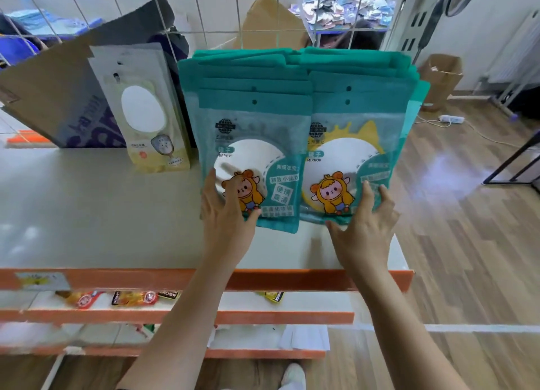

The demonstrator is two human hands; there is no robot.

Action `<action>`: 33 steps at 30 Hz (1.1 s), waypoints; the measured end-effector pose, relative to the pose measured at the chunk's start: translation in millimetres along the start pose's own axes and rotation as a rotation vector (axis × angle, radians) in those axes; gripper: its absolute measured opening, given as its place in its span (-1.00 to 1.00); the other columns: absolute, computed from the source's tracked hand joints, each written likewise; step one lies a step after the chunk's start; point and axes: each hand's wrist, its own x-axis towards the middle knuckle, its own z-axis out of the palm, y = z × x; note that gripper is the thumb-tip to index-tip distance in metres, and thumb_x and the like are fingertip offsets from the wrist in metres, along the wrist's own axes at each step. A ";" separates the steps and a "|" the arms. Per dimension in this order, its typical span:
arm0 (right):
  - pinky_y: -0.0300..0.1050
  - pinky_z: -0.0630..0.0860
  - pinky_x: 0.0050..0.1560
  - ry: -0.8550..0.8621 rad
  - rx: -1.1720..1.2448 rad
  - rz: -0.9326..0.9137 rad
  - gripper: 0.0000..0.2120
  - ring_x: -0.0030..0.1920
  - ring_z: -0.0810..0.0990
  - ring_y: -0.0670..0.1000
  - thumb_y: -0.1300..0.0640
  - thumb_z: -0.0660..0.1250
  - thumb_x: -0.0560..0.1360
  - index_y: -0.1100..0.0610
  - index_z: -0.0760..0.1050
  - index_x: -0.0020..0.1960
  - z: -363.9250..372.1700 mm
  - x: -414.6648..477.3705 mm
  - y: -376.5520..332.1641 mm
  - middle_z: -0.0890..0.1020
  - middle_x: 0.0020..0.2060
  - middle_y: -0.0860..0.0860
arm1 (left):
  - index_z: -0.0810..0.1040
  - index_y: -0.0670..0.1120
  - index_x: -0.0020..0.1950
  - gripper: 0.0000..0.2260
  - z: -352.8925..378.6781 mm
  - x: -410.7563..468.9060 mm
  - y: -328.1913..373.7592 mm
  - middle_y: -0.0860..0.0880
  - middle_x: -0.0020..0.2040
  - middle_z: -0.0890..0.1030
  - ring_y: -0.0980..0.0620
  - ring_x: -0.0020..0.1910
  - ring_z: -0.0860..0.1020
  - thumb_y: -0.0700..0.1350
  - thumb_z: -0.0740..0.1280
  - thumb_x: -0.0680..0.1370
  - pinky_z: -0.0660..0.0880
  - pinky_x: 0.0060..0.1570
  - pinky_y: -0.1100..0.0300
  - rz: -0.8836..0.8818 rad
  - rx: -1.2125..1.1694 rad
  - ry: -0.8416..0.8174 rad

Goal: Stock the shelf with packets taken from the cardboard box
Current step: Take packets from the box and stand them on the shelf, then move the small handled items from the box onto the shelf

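Note:
Two rows of teal mirror packets stand upright on the top shelf [87, 214], leaning back toward the wire grid. My left hand [226, 214] rests with straight fingers on the lower front of the left teal stack [251, 132]. My right hand [365, 229] touches the bottom of the right teal stack [350, 144], fingers spread along its lower right corner. A smaller stack of yellow-white packets [146, 112] stands to the left of them. A flattened cardboard box [52, 88] leans behind at the left.
The shelf's orange front edge [146, 278] runs below my forearms; lower shelves hold snack packets [134, 297]. A wire grid [204, 15] backs the shelf. Wooden floor [467, 243] lies to the right, with an open cardboard box [441, 77] and a power strip [451, 119].

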 end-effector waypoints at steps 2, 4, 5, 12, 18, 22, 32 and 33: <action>0.14 0.22 0.38 0.022 0.026 -0.073 -0.28 0.37 0.21 0.24 0.13 0.50 0.35 0.16 0.27 0.43 0.6 -9.1 -13.1 0.30 0.36 0.23 | 0.25 -0.04 0.41 -0.36 -8.0 -1.6 -6.3 -0.17 0.48 0.16 -0.20 0.45 0.19 -0.02 0.46 0.42 0.23 0.38 -0.12 -0.008 0.009 -0.047; 0.10 0.28 0.33 0.006 0.025 -0.155 -0.42 0.31 0.30 0.22 0.15 0.47 0.38 0.17 0.38 0.35 4.0 -16.8 -31.5 0.42 0.28 0.19 | 0.24 -0.06 0.42 -0.34 -21.6 -4.1 -14.6 -0.15 0.42 0.28 -0.17 0.38 0.30 -0.04 0.47 0.41 0.29 0.36 -0.10 -0.002 0.000 -0.086; 0.08 0.29 0.32 -0.023 0.004 -0.186 -0.48 0.30 0.32 0.20 0.14 0.44 0.40 0.16 0.41 0.33 6.8 -20.9 -42.0 0.45 0.26 0.17 | 0.23 -0.06 0.42 -0.34 -29.9 -6.1 -19.6 -0.13 0.40 0.31 -0.15 0.36 0.32 -0.05 0.47 0.41 0.30 0.34 -0.08 0.004 -0.002 -0.105; 0.07 0.30 0.28 -0.169 -0.080 -0.292 -0.54 0.27 0.33 0.21 0.07 0.41 0.43 0.14 0.42 0.30 30.8 -62.7 -125.8 0.46 0.28 0.14 | 0.12 -0.02 0.50 -0.33 -105.7 -23.6 -78.2 -0.09 0.43 0.28 -0.12 0.38 0.30 0.01 0.39 0.48 0.26 0.33 0.03 -0.037 0.069 -0.177; -0.04 0.22 0.31 -0.362 -0.037 -0.453 -0.53 0.35 0.23 0.12 0.04 0.34 0.49 0.05 0.36 0.37 65.7 -122.3 -222.0 0.39 0.32 0.05 | 0.13 0.05 0.49 -0.39 -198.8 -58.6 -158.0 -0.06 0.33 0.42 -0.14 0.24 0.46 -0.01 0.35 0.52 0.39 0.17 0.01 -0.217 0.015 -0.093; 0.01 0.26 0.29 -0.420 -0.005 -0.553 -0.53 0.33 0.25 0.16 0.05 0.34 0.46 0.08 0.39 0.35 94.6 -168.2 -290.9 0.43 0.27 0.10 | 0.29 0.02 0.44 -0.51 -256.3 -87.0 -219.2 -0.02 0.33 0.41 -0.08 0.27 0.43 -0.01 0.32 0.53 0.35 0.15 0.09 -0.293 0.092 -0.021; -0.02 0.25 0.27 -0.589 -0.061 -0.818 -0.52 0.28 0.30 0.17 -0.08 0.29 0.50 0.06 0.33 0.35 152.5 -276.6 -429.3 0.41 0.26 0.12 | 0.29 -0.04 0.43 -0.54 -356.3 -151.8 -347.0 -0.06 0.36 0.38 -0.06 0.32 0.37 0.02 0.28 0.56 0.37 0.23 0.07 -0.591 0.096 0.049; -0.02 0.26 0.27 -0.608 -0.057 -0.835 -0.51 0.29 0.29 0.17 -0.08 0.28 0.50 0.06 0.32 0.37 157.9 -284.0 -440.6 0.40 0.28 0.11 | 0.29 -0.03 0.43 -0.54 -362.0 -155.7 -359.0 -0.05 0.36 0.38 -0.05 0.32 0.37 0.02 0.28 0.56 0.36 0.22 0.08 -0.616 0.089 0.053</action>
